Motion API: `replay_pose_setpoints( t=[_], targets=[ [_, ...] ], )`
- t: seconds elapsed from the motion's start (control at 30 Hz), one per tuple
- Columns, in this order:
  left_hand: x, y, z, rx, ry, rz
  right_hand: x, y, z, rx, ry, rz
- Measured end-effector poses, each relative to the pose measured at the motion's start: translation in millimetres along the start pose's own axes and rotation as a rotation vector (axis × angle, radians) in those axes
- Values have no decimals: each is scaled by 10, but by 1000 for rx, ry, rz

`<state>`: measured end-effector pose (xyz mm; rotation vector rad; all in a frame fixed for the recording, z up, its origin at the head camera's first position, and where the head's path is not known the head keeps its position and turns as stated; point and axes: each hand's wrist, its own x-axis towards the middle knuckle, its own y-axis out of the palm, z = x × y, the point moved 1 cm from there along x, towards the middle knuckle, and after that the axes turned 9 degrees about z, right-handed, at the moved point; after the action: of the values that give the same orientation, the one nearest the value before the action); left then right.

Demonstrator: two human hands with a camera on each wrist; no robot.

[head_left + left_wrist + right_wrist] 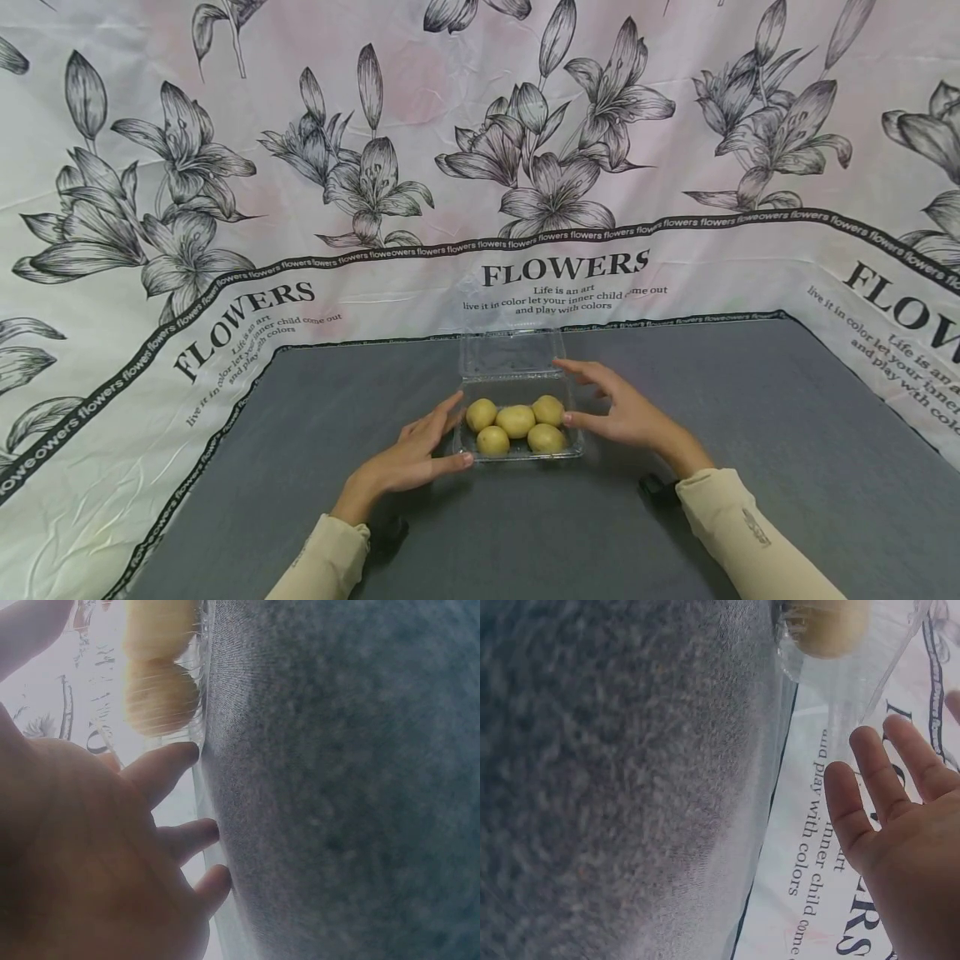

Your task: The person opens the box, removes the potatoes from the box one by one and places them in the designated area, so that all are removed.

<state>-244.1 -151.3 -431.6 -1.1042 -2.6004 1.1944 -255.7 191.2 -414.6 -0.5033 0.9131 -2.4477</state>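
Observation:
A clear plastic clamshell box (517, 457) stands on the grey table with its lid (512, 354) raised at the back. Several yellow potatoes (516, 422) lie inside it in two rows. At the box's left side is my left hand (408, 454), thumb at the front left corner and fingers extended along the wall. In the left wrist view, its fingers (169, 769) are spread low beside the potatoes. My right hand (626, 412) is at the right side, thumb close to the right wall and fingertips near the lid hinge. The right wrist view shows its fingers (881, 776) straight and apart.
A grey cloth (360, 383) covers the table. Behind and along both sides hangs a white curtain (405, 192) printed with lilies and lettering. Dark straps (658, 490) show beneath the wrists.

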Motion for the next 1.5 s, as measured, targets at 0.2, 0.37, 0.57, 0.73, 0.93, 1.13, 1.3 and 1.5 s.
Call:
replay_pose_setpoints(
  t=[0.2,0.37,0.57,0.73,0.93,1.13,1.3,1.5],
  targets=[
    [-2,1,-2,-5,-3,6,-16,26,38,-35,-69,-4],
    [0,1,-2,-5,-6,12,-35,49,72,-32,-89,7],
    [4,-2,0,-1,-9,13,-41,71,97,-19,-104,16],
    [4,-2,7,1,-15,15,-45,88,110,-13,-88,31],
    [6,3,22,4,-10,16,-43,112,101,2,-88,47],
    [10,-2,28,8,-4,13,-28,126,111,27,-94,85],
    [5,-2,23,4,-4,15,-13,144,107,-7,-86,102],
    [3,2,14,4,-7,9,7,165,115,-48,-74,121]
  ],
)
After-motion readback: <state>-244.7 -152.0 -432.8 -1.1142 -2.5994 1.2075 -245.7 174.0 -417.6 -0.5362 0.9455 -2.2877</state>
